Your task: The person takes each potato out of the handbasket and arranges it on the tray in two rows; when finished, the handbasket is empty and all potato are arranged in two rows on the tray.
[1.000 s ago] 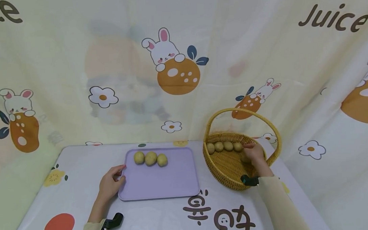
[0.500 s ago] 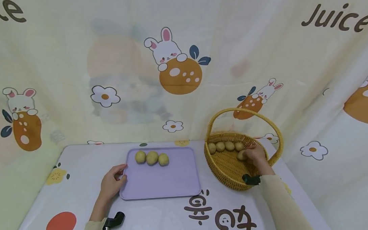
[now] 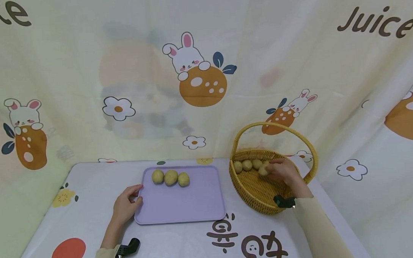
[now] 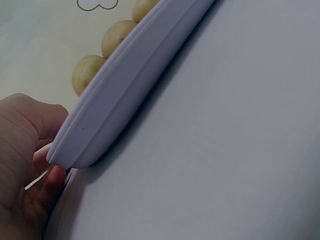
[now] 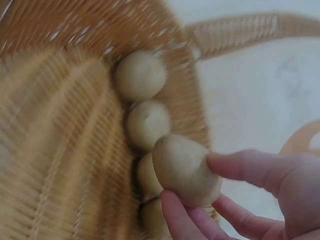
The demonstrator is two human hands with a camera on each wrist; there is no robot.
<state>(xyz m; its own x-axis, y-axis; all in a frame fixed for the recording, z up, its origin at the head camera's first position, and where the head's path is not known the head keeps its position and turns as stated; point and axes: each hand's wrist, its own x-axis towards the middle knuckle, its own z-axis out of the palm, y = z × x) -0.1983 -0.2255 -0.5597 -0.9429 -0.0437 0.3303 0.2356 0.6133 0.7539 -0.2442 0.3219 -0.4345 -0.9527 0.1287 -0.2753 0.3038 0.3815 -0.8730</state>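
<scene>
In the head view, my right hand (image 3: 284,173) pinches a potato (image 3: 263,170) over the wicker basket (image 3: 244,194). The right wrist view shows that potato (image 5: 185,170) between thumb and fingers, overlapping a row of potatoes (image 5: 141,75) along the basket's side wall. My left hand (image 3: 125,204) holds the left edge of a light purple tray (image 3: 182,207). Seen from the left wrist, its thumb lies at the tray rim (image 4: 95,120) and a fingertip shows below the corner. Three potatoes (image 3: 170,177) sit in a row near the tray's far edge.
The basket's tall arched handle (image 3: 272,123) rises above the right forearm. A printed cloth (image 3: 176,242) covers the table, and a patterned curtain (image 3: 150,78) hangs right behind it. The tray and basket stand side by side with a narrow gap.
My right hand has brought a potato from the basket's right side leftward, close to the row of potatoes. My left hand stays at the tray's edge.
</scene>
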